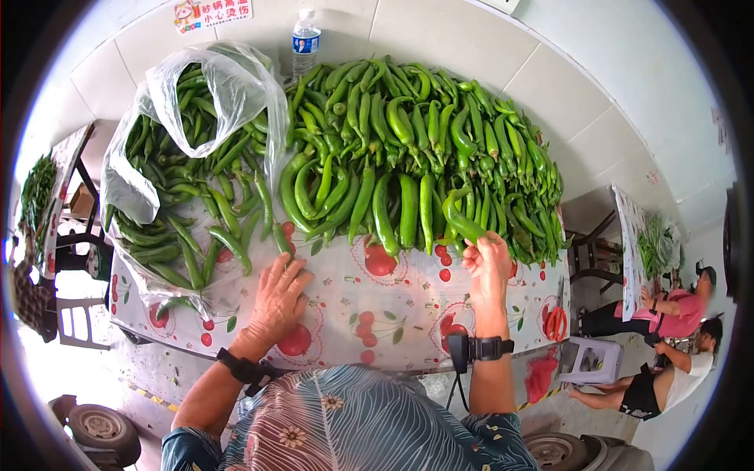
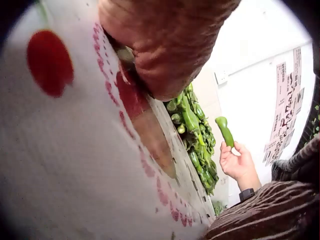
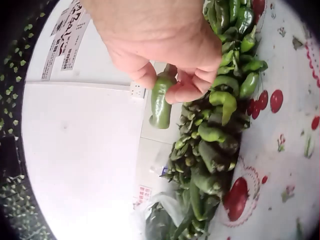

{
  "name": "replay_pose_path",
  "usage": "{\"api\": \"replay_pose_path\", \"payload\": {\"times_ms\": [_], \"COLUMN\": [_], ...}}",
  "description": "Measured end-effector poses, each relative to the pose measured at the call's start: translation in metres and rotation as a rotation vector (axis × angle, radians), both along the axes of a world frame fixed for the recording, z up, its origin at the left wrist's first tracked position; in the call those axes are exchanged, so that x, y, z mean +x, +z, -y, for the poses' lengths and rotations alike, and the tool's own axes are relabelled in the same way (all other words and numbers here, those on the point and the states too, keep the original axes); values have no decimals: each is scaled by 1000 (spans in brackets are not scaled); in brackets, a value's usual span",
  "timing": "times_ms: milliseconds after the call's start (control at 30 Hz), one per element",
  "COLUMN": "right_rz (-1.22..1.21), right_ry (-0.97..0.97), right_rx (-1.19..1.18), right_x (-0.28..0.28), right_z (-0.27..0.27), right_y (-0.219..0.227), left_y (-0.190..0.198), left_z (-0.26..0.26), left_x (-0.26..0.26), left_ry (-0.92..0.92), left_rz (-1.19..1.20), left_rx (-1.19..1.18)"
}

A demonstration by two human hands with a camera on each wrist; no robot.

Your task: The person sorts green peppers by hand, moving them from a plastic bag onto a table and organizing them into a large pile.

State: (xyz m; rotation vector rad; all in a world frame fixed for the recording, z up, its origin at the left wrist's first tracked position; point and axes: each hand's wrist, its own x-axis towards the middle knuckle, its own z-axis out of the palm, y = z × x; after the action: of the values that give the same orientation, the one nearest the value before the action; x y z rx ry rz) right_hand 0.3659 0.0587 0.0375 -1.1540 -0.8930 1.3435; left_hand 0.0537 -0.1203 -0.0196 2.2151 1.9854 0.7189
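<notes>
My right hand (image 1: 488, 271) pinches one green pepper (image 1: 463, 218) near its stem end, held up in front of the large pepper pile (image 1: 408, 129). In the right wrist view, thumb and fingers of the hand (image 3: 165, 45) close on that pepper (image 3: 161, 102). The left hand (image 1: 276, 302) rests on the patterned tablecloth (image 1: 345, 290), fingers spread, its fingertips beside a pepper lying at the edge of the plastic bag (image 1: 129, 184). Seen from the left wrist, that hand (image 2: 170, 45) lies over the cloth and holds nothing visible.
Behind the peppers stands a water bottle (image 1: 305, 45) against the tiled wall. Several red peppers (image 1: 555, 323) lie at the table's right end. A plastic stool (image 1: 591, 359) is on the floor at the right, near two people; other tables stand on both sides.
</notes>
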Motion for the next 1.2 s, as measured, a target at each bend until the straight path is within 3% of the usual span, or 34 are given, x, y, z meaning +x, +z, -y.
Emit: {"api": "replay_pose_path", "payload": {"times_ms": [300,400,500,600,767,867,900,1033,1200], "right_rz": [570,494,662,664,551,559,541,790,706], "right_ry": [22,115,211,72,127,225,276,547,539], "right_rx": [18,54,7,99,160,135,54,53,12], "right_x": [-3,-2,-7,-5,-4,-4,-8,-5,-15], "right_z": [-26,-24,-15,-11,15,36,47,72,77], "right_y": [-32,-30,-20,-25,-27,-38,-31,-47,-35], "left_y": [0,-3,1,10,15,17,22,6,39], "left_z": [5,4,2,-6,-13,-10,-10,-2,-19], "left_x": [-1,-1,-1,-7,-19,-23,-23,-37,-39], "left_ry": [40,113,159,201,286,342,341,452,381], "left_rz": [152,243,227,243,317,502,742,950,1144], "left_rx": [-10,49,37,20,-53,-69,-98,-60,-72]}}
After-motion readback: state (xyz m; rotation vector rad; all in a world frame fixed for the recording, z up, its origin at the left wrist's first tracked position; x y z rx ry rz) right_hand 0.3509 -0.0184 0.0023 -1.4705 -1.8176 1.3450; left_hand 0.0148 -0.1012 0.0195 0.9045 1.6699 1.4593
